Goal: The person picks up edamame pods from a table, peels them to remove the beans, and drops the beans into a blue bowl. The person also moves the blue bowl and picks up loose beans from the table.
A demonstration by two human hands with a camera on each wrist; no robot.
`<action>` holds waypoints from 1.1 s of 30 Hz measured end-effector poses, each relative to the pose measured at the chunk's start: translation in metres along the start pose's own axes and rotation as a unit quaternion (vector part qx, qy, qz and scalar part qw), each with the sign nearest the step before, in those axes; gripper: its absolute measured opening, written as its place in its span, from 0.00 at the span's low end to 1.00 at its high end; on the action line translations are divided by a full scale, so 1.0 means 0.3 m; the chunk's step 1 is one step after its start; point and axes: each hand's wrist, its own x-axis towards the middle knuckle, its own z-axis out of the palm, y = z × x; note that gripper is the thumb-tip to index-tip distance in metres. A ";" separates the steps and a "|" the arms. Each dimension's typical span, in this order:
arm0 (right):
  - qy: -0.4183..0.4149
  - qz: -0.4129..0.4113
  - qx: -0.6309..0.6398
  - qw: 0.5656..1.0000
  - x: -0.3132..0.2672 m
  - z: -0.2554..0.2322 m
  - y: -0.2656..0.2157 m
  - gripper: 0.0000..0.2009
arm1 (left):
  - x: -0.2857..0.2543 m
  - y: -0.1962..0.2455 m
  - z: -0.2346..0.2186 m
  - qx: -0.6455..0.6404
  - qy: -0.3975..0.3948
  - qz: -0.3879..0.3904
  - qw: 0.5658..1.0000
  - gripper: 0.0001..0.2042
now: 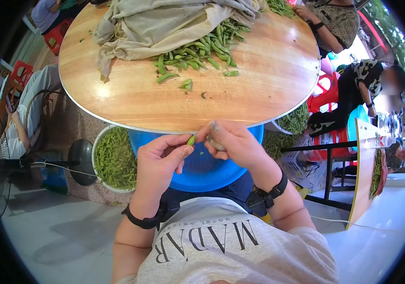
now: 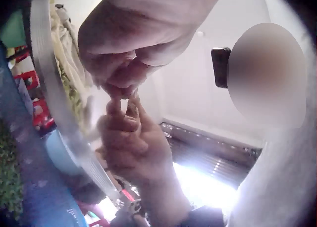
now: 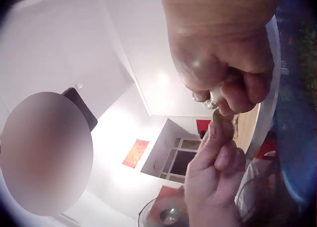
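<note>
Over the blue basin (image 1: pixel 212 173), at the table's near edge, my left hand (image 1: pixel 157 158) pinches a green soybean pod (image 1: pixel 191 140) between thumb and fingers. Close beside it is my right hand (image 1: pixel 235 144), its fingers curled around a small pale greyish thing (image 1: pixel 215 143) whose kind I cannot tell. In the right wrist view that pale thing (image 3: pixel 217 94) shows between the right fingers, right above the left fingertips. Both hands' fingertips come together in the left wrist view. Several loose pods (image 1: pixel 186 84) lie on the wooden table (image 1: pixel 131 99) beyond the hands.
A heap of pods (image 1: pixel 212 45) lies partly under a beige cloth (image 1: pixel 160 28). To the left stands a white-rimmed tub of pods (image 1: pixel 115 158); another tub of pods (image 1: pixel 295 120) is at the right. Other people sit around the table, and a standing fan (image 1: pixel 3 156) is far left.
</note>
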 end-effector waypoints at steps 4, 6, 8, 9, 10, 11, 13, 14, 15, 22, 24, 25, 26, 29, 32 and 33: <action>-0.018 0.029 -0.030 0.999 -0.013 0.026 -0.002 0.20 | -0.026 -0.019 0.021 0.132 0.001 0.082 0.988 0.08; -0.019 0.026 -0.053 0.998 -0.013 0.033 -0.002 0.19 | -0.029 -0.023 0.026 0.170 0.003 0.132 0.976 0.08; -0.014 0.010 -0.063 0.998 -0.012 0.037 0.000 0.19 | -0.031 -0.025 0.028 0.219 0.007 0.177 0.959 0.08; -0.008 0.011 -0.071 0.997 -0.011 0.040 0.001 0.18 | -0.032 -0.026 0.028 0.249 0.011 0.197 0.948 0.08; -0.003 0.012 -0.079 0.997 -0.008 0.043 0.004 0.18 | -0.033 -0.028 0.027 0.277 0.015 0.217 0.936 0.08; 0.003 0.013 -0.086 0.996 -0.006 0.047 0.007 0.18 | -0.031 -0.035 0.029 0.282 0.024 0.235 0.930 0.08; 0.014 0.002 -0.088 0.996 0.000 0.051 0.024 0.17 | -0.027 -0.052 0.037 0.291 0.042 0.270 0.917 0.08; 0.020 -0.004 -0.090 0.996 0.002 0.052 0.029 0.17 | -0.028 -0.052 0.040 0.294 0.046 0.272 0.915 0.08; 0.019 -0.001 -0.084 0.996 0.002 0.051 0.028 0.17 | -0.031 -0.050 0.042 0.297 0.050 0.274 0.913 0.08; 0.027 -0.002 -0.073 0.997 0.006 0.061 0.022 0.16 | -0.023 -0.052 0.038 0.299 0.059 0.308 0.901 0.08; 0.042 -0.022 -0.099 0.994 0.011 0.067 0.023 0.15 | -0.020 -0.059 0.038 0.292 0.068 0.303 0.905 0.08; 0.051 -0.036 -0.115 0.991 0.014 0.069 0.032 0.15 | -0.020 -0.066 0.038 0.289 0.073 0.299 0.907 0.07; 0.061 -0.051 -0.131 0.988 0.014 0.073 0.038 0.15 | -0.021 -0.079 0.035 0.253 0.073 0.261 0.929 0.06; 0.089 -0.069 -0.172 0.979 0.009 0.093 0.035 0.13 | -0.016 -0.082 0.017 0.116 0.061 0.114 0.985 0.03; 0.066 -0.152 -0.203 0.965 0.010 0.090 0.080 0.12 | -0.008 -0.036 -0.017 -0.073 0.001 -0.054 0.996 0.02; 0.055 -0.149 -0.221 0.962 0.009 0.087 0.077 0.12 | 0.001 -0.048 -0.042 -0.132 -0.027 -0.076 0.988 0.03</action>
